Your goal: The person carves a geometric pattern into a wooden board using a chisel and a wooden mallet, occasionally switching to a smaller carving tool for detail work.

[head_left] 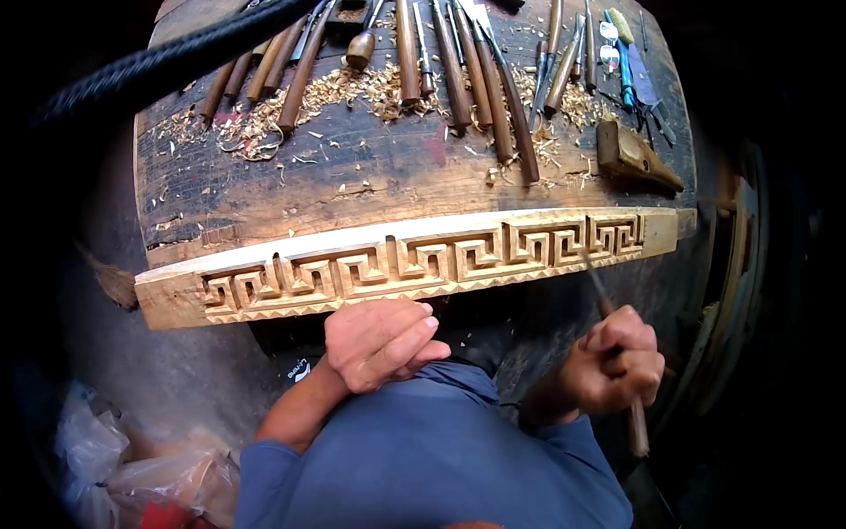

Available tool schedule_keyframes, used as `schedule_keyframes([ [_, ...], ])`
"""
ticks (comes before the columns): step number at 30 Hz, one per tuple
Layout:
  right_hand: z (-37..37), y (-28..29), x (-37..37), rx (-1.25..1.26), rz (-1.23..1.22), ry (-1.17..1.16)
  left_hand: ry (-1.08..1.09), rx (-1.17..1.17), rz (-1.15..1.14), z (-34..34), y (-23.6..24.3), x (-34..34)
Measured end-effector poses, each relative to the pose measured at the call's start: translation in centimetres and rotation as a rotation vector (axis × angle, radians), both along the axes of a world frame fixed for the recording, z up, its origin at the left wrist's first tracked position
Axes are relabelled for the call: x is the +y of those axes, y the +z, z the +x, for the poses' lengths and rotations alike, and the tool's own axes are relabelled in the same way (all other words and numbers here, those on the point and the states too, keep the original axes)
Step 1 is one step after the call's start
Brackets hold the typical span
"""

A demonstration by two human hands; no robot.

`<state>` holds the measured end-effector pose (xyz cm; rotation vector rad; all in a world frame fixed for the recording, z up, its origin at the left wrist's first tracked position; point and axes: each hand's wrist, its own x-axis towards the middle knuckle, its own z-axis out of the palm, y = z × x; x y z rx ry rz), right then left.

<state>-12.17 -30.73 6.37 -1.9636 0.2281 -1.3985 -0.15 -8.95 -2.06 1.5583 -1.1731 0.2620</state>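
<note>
A long wooden board (397, 262) carved with a meander pattern and a zigzag lower border lies across the front of the workbench. My right hand (614, 361) is closed around the wooden handle of a carving chisel (638, 428). The chisel's thin blade is blurred and points up and left toward the board's right part; contact with the wood cannot be told. Just below the board's middle, my left hand (381, 344) has its fingers loosely stretched to the right, with no tool in it. Its fingertips are close to the board's lower edge.
Several wooden-handled carving tools (458, 88) lie along the back of the workbench (370, 159) among wood shavings (317, 101). A wooden mallet (636, 157) and a blue-handled brush (627, 75) are at the right. A dark cable (167, 66) crosses the upper left; plastic bags (145, 467) are lower left.
</note>
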Motion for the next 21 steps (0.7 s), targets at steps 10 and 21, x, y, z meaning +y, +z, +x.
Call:
schedule_keyframes([
  [10, 1.4, 2.6, 4.8, -0.262, 0.443, 0.405, -0.116, 0.088, -0.098, -2.1, 0.8, -5.9],
  [21, 3.1, 0.6, 5.5, -0.291, -0.02, 0.342, -0.065, 0.048, -0.119, -1.4, -0.9, -6.0],
])
